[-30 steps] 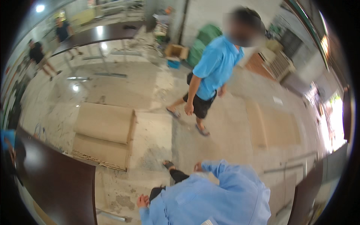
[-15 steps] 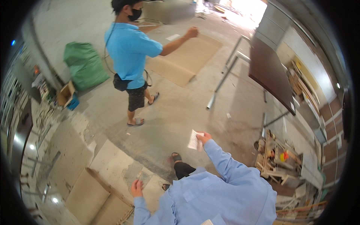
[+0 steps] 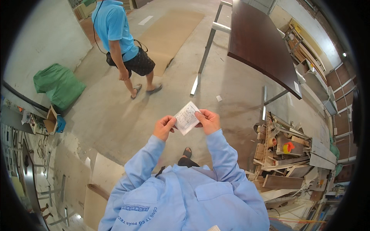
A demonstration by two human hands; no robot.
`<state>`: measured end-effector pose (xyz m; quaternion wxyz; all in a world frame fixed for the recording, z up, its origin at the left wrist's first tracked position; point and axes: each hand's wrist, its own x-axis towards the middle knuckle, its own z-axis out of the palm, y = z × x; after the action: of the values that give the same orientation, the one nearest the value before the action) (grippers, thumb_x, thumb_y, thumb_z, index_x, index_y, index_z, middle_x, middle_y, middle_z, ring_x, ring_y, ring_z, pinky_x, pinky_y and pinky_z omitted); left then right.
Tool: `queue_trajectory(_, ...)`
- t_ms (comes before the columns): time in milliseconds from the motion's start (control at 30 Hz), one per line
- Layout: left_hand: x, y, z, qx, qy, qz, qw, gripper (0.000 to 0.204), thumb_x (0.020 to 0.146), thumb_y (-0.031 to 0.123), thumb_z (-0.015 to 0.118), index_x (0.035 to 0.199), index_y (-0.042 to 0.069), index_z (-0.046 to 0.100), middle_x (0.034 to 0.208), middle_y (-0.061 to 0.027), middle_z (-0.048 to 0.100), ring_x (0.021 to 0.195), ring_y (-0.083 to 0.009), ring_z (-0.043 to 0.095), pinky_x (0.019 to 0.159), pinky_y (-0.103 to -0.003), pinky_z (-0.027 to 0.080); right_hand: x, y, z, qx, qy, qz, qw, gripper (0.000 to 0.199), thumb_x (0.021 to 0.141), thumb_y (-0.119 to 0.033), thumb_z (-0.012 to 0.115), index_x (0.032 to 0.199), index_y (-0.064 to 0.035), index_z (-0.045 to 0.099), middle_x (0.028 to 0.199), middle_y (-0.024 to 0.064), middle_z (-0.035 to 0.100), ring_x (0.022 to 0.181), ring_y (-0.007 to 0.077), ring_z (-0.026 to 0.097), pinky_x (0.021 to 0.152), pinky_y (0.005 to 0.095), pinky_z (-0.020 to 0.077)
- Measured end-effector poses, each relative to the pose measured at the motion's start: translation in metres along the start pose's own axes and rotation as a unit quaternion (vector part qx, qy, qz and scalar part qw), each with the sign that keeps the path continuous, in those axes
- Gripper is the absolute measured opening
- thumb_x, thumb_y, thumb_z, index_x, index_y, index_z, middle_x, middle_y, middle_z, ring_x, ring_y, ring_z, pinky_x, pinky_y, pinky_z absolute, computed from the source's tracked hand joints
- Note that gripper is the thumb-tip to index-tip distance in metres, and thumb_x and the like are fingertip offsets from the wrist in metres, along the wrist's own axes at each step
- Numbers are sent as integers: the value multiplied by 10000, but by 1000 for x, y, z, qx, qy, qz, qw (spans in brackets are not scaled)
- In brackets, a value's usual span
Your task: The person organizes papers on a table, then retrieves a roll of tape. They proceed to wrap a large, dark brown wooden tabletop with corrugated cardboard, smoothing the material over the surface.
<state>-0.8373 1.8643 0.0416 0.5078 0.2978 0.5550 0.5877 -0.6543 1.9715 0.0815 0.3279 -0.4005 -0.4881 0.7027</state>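
Both of my hands hold a small white sheet of paper [image 3: 187, 118] with writing on it, in front of my chest. My left hand [image 3: 164, 127] pinches its left edge between thumb and fingers. On the opposite side, my right hand [image 3: 208, 121] grips it with the thumb lying on top. The paper is tilted, and its printed face is turned up toward me. My fingertips behind it are hidden.
Ahead to the left walks a person in a blue shirt [image 3: 115, 30]. A dark brown tabletop [image 3: 262, 42] on metal legs stands at the right. Wood scraps [image 3: 285, 154] are heaped below it. A green sack [image 3: 59, 86] leans by the left wall, and cardboard [image 3: 173, 30] lies on the floor.
My left hand has come up from low on the left and taken hold of the paper's edge. The right hand has brought it to the middle. The other person has lowered an arm.
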Motion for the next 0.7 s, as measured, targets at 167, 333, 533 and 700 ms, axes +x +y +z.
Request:
queue_trajectory(167,100,13,55,7,-47,1,999,208,966,259,625,937,54,641,791,-16,656,662,-87,611,539,-213,430,71,-27,-75,-45,29,-37,998,237,962,-198,648,1069,10,686,881,57,715,697,105,664,567,248,546)
queue_trajectory(333,172,27,83,-5,-57,4,998,208,971,255,619,933,51,636,775,-20,649,640,-93,612,529,-218,433,139,-46,-111,2,45,-62,997,241,961,-200,649,1098,-2,670,929,54,711,743,99,664,580,241,543)
queue_trajectory(533,268,30,114,-107,-59,-33,992,197,974,239,623,994,44,638,810,-42,657,675,-115,637,580,-238,483,233,-50,-121,117,9,-42,992,330,947,-164,658,1234,-13,593,1118,79,675,1024,140,636,802,300,561)
queue_trajectory(700,342,20,84,20,-256,-29,966,241,952,231,657,1090,35,636,979,-53,672,893,-128,651,767,-290,524,286,-63,-142,-43,104,-86,990,295,901,-125,714,1151,23,665,1055,68,697,922,131,644,799,291,528)
